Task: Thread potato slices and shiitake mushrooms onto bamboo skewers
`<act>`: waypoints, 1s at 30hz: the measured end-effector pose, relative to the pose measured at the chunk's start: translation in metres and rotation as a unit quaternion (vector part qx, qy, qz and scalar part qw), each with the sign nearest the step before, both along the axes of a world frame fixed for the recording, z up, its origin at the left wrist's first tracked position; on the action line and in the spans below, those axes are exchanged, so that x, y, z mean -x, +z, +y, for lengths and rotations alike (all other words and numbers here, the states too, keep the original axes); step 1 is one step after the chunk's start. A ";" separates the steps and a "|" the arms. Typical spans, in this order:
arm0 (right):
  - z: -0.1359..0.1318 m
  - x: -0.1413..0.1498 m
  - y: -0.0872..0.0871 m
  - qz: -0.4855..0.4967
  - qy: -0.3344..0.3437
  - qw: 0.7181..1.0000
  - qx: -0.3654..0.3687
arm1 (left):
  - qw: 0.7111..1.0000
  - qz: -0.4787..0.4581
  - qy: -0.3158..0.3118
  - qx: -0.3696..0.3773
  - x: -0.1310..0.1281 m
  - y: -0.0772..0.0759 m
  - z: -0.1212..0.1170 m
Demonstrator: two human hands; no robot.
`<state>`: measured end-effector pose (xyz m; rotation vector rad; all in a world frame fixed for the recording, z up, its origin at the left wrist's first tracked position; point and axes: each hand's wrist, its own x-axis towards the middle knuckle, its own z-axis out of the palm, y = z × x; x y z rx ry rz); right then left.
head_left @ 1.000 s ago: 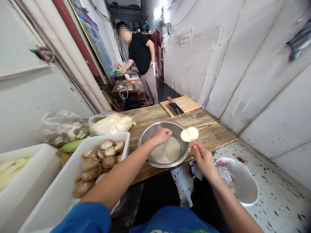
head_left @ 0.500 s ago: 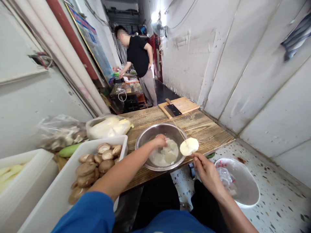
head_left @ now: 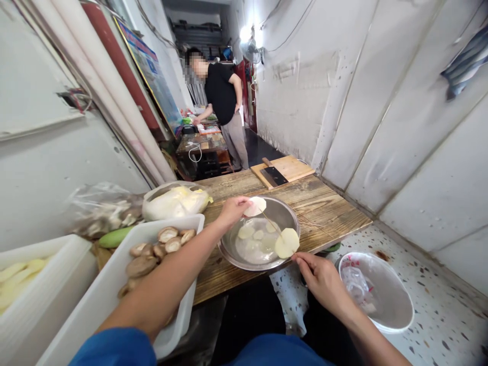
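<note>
My right hand (head_left: 320,278) pinches the near end of a thin wooden skewer (head_left: 272,222). Pale potato slices (head_left: 287,243) are threaded close to those fingers; how many overlap is hard to tell. My left hand (head_left: 233,211) grips another round potato slice (head_left: 255,206) by its edge, at the skewer's far end; whether the tip has pierced it I cannot tell. Both hands are above a steel bowl (head_left: 296,223) of water, where several loose slices (head_left: 246,232) lie.
A cleaver (head_left: 275,176) lies on a cutting board (head_left: 296,169) at the table's far end. Loose skewers (head_left: 312,223) rest right of the bowl. Mushrooms (head_left: 139,266) fill a white tub (head_left: 200,223) at left. A bin (head_left: 409,305) stands on the floor. Further off, a person (head_left: 223,96) leans over another table.
My left hand has come up out of the bowl's water with a potato slice and moved to the skewer's far end. My right hand has shifted slightly left and lower, still holding the skewer.
</note>
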<state>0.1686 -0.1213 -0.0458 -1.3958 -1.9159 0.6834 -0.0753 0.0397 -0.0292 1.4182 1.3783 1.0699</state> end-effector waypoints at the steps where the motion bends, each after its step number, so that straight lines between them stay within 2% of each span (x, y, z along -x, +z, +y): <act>1: 0.001 0.001 0.000 -0.001 0.001 1.000 0.001 | 1.000 0.004 0.006 -0.012 -0.001 0.001 -0.001; 13: -0.001 0.007 0.002 0.003 0.012 1.000 0.012 | 0.993 0.046 0.061 -0.093 -0.002 -0.005 -0.002; 19: -0.002 0.009 0.005 0.009 0.019 1.000 0.007 | 0.984 0.108 0.056 -0.132 -0.001 0.001 -0.007; 24: 0.000 0.012 0.005 0.017 0.029 0.999 0.010 | 0.967 0.181 0.059 -0.167 -0.011 0.008 -0.018; 30: 0.005 0.013 0.001 0.025 0.026 0.999 0.011 | 0.956 0.208 0.019 -0.204 -0.018 0.003 -0.024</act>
